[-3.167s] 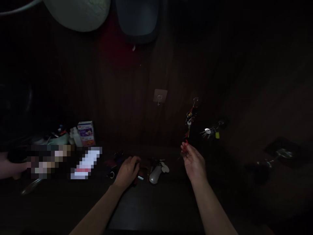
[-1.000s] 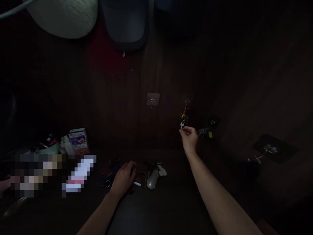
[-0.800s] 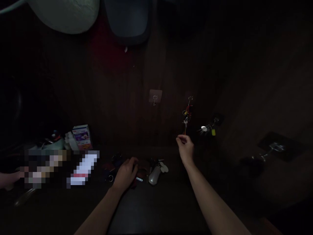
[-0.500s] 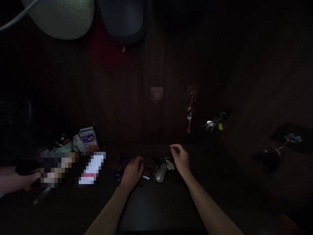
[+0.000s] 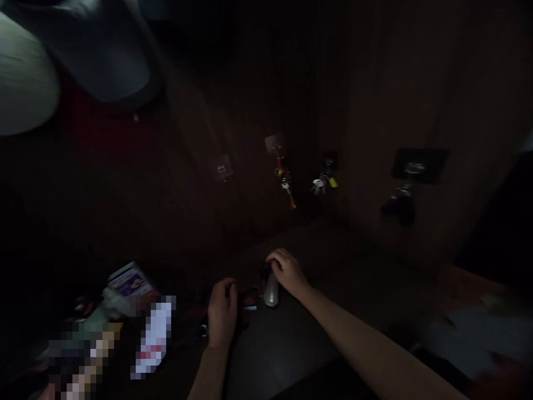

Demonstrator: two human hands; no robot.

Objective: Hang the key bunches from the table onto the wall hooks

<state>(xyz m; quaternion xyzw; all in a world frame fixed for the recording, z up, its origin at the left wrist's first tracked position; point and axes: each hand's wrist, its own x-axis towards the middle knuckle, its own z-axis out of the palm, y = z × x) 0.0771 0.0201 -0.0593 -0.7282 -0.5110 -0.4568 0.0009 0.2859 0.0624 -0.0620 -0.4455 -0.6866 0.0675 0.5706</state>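
Note:
My right hand [image 5: 289, 273] has its fingers curled down at the upper end of a silver-grey, rounded, elongated object [image 5: 271, 293] on the dark surface. What its fingertips touch is too dark to make out. My left hand [image 5: 222, 314] lies to the left, over a dark cluster of small items, with loosely bent fingers and a gap beside the thumb; I see nothing held in it. Beside it shows a metal ring [image 5: 204, 330], and between the hands lies a small light-coloured piece [image 5: 250, 307].
Bunches of keys [image 5: 320, 183] and a colourful keyring [image 5: 285, 180] hang from wall hooks. A dark bunch [image 5: 400, 208] hangs farther right. A purple-white box [image 5: 131, 280] and a blurred-out white item [image 5: 154, 336] are at left. Caps [image 5: 104, 61] hang above.
The view has swung right and tilted. My right hand has come down to the silver-grey object's upper end. My left hand stays over the dark cluster.

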